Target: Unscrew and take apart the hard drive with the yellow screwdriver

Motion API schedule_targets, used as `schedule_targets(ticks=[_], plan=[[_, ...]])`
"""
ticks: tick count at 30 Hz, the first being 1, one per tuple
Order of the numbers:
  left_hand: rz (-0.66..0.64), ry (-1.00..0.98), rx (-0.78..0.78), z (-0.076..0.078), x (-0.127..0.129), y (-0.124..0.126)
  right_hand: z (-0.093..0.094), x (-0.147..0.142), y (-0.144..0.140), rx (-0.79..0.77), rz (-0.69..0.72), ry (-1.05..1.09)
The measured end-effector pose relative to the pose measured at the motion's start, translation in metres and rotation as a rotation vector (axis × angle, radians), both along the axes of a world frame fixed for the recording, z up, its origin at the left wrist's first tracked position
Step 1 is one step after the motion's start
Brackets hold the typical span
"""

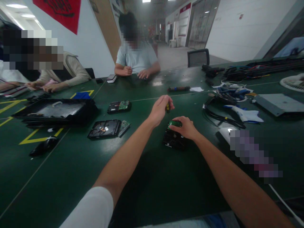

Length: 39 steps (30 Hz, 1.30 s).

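Note:
My left hand (159, 109) is closed around a small yellow-and-black handle (168, 107), mostly hidden by the fingers, so its kind cannot be made out. My right hand (186, 127) pinches a green circuit board (175, 123) at the far end of a black hard drive (174, 141), which lies on the dark green table (147, 180). Whether the board is still joined to the drive is hidden by the fingers. To the left sit a second hard drive (104, 129) with a loose board (123, 128) beside it, and a third drive (119, 106) with its board showing.
Stacked black trays (57, 109) and a black mouse (44, 145) are at left. On the right are bundled cables (230, 93), a blue-and-white glove (245, 114), a grey metal box (281, 104) and a phone-like slab (225, 134). Across the table sits a person (137, 58); others sit left.

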<state>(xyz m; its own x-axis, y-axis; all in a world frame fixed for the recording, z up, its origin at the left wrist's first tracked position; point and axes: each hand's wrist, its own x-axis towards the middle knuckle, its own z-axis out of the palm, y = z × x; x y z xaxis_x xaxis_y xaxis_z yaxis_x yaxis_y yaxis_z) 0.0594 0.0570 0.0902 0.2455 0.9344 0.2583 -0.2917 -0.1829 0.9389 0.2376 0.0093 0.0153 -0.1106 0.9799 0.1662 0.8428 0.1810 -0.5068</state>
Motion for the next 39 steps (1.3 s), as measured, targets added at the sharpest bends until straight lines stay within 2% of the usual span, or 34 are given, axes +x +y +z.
schedule_targets(ticks=[2, 7, 16, 23, 25, 31, 39], plan=[[0.036, 0.015, 0.029, -0.0024, 0.0009, -0.0004, 0.0007, -0.0004, 0.0000, -0.012, -0.004, 0.000], [0.032, 0.085, 0.095, -0.0069, 0.0011, -0.0015, 0.0036, -0.0021, 0.0001, -0.044, -0.014, -0.016], [0.023, 0.002, 0.084, -0.0065, 0.0024, -0.0011, 0.0019, -0.0012, -0.0003, -0.010, -0.001, -0.013], [0.096, 0.171, 0.177, -0.0026, -0.0051, 0.0016, 0.0003, -0.0012, 0.0001, -0.010, -0.011, -0.017], [0.086, 0.164, 0.188, -0.0021, -0.0057, 0.0022, -0.0003, -0.0012, 0.0002, -0.003, -0.013, -0.016], [0.065, 0.006, 0.098, -0.0030, -0.0004, 0.0007, -0.0010, -0.0002, 0.0010, -0.008, -0.001, -0.005], [0.037, -0.030, 0.035, 0.0013, 0.0010, -0.0026, 0.0009, -0.0009, -0.0010, 0.003, 0.000, -0.002]])
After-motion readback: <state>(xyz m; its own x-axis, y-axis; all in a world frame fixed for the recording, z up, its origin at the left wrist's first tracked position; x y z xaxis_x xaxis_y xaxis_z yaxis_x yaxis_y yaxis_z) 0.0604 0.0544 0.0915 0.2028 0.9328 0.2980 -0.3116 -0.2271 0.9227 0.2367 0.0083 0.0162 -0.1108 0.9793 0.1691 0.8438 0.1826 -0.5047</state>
